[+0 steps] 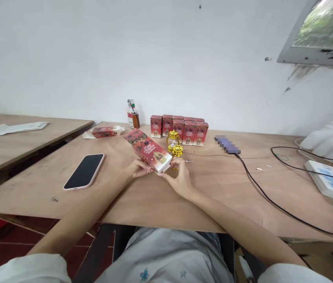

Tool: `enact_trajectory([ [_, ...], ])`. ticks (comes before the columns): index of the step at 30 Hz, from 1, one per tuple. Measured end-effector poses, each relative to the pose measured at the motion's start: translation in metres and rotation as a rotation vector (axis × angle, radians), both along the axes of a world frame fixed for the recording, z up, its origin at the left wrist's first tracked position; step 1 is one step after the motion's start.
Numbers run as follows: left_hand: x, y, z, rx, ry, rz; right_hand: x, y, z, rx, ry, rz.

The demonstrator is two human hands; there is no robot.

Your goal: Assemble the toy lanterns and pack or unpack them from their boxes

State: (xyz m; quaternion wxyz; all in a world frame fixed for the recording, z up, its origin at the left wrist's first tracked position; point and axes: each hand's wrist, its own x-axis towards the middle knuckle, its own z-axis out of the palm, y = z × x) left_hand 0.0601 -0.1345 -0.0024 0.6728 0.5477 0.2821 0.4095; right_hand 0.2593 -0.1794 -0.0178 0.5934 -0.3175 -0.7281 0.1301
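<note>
Both hands hold a long red printed box just above the plywood table. My left hand grips it from below near its middle. My right hand closes on its near white end. Two small gold lanterns stand right behind the box, one farther back and one close to my right fingers. Small metal bits lie beside them.
Several red boxes stand in a group at the back. A flattened red box and a small bottle lie to the left. A phone rests face down. A black cable runs to a white device at the right.
</note>
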Motion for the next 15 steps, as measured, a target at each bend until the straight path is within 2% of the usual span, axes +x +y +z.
enact_trajectory([
  [4, 0.003, -0.005, 0.003, 0.033, 0.027, -0.002, 0.001, -0.004, 0.003, 0.060, 0.003, 0.018],
  [8, 0.005, -0.005, 0.005, 0.057, -0.051, -0.014, 0.003, -0.006, 0.006, 0.122, -0.026, 0.045],
  [11, 0.004, -0.004, 0.006, 0.066, -0.074, -0.017, 0.005, -0.006, 0.009, 0.069, -0.068, 0.041],
  [15, 0.005, -0.005, 0.011, 0.129, 0.068, 0.140, 0.007, -0.005, 0.013, -0.076, -0.065, 0.059],
])
